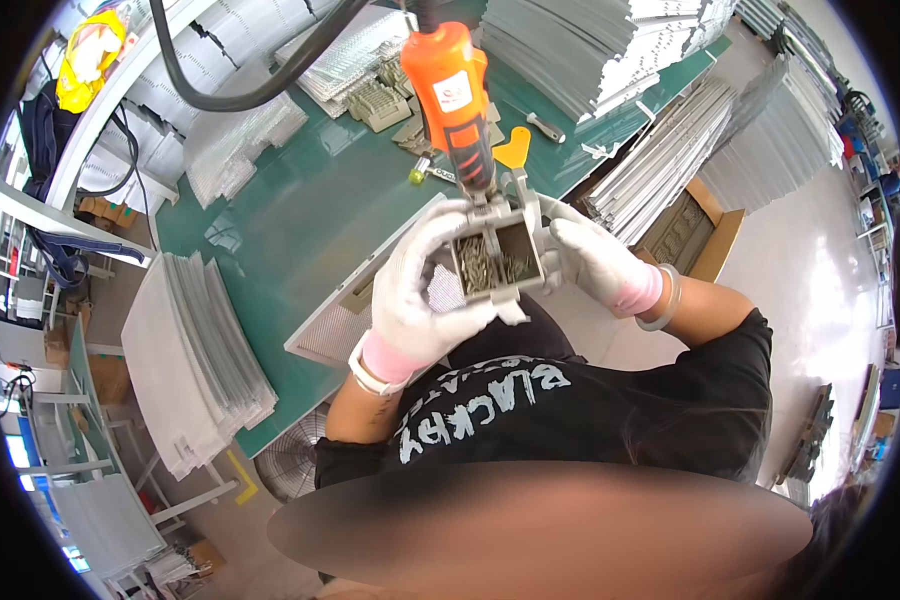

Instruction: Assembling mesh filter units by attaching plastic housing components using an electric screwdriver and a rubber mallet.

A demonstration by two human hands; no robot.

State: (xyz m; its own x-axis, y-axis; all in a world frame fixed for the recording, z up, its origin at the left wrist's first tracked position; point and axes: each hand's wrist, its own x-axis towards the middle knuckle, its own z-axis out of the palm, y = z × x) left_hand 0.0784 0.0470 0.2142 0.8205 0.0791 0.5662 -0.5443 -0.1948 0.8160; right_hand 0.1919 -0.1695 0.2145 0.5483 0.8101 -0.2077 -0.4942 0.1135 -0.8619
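Note:
A small grey box (493,296) with two compartments is held in front of my body, tilted toward me. Small metal screws (476,262) fill much of its left compartment; fewer show in the right one. My left hand (410,290), in a white glove with a pink cuff, is closed around the box's left side. At the right side, my gloved right hand (600,265) grips the box with bent fingers, partly hidden behind it. An orange and black electric screwdriver (450,100) hangs point-down, its tip at the box's far edge.
On the green table (270,240) a framed mesh panel (320,338) lies under my left hand. Stacked white panels (185,350) stand left, more panels (560,50) at the back. A hand screwdriver (546,127) and yellow tool (513,148) lie beyond the box. A cardboard carton (715,235) stands right.

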